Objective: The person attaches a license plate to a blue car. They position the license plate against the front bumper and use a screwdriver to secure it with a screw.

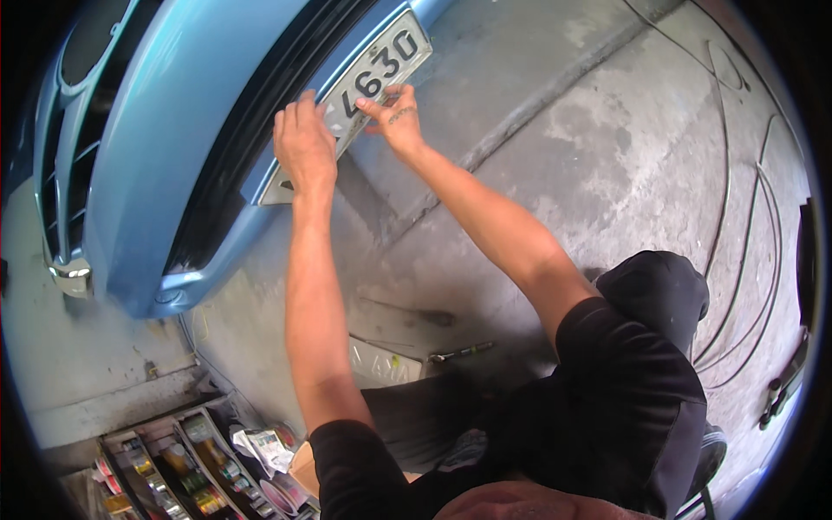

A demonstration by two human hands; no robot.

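Observation:
A white licence plate [378, 73] with dark raised characters sits slantwise against the front bumper [173, 113] of a light blue car. My left hand [305, 143] lies over the plate's middle and its bumper-side edge, fingers reaching toward the bumper and thumb on the plate. From the other side, my right hand [400, 121] grips the plate's outer edge, thumb on the face and some fingers curled around the edge. Part of the plate is covered by my left hand. Whether any fastener is under my fingers, I cannot tell.
On the floor near my knees lie another pale plate [381, 360] and a ratchet-like hand tool [460, 352]. A compartmented rack [165, 464] of cans and small items stands at lower left. Cables [726, 191] run along the right side. A groove [511, 121] crosses the concrete.

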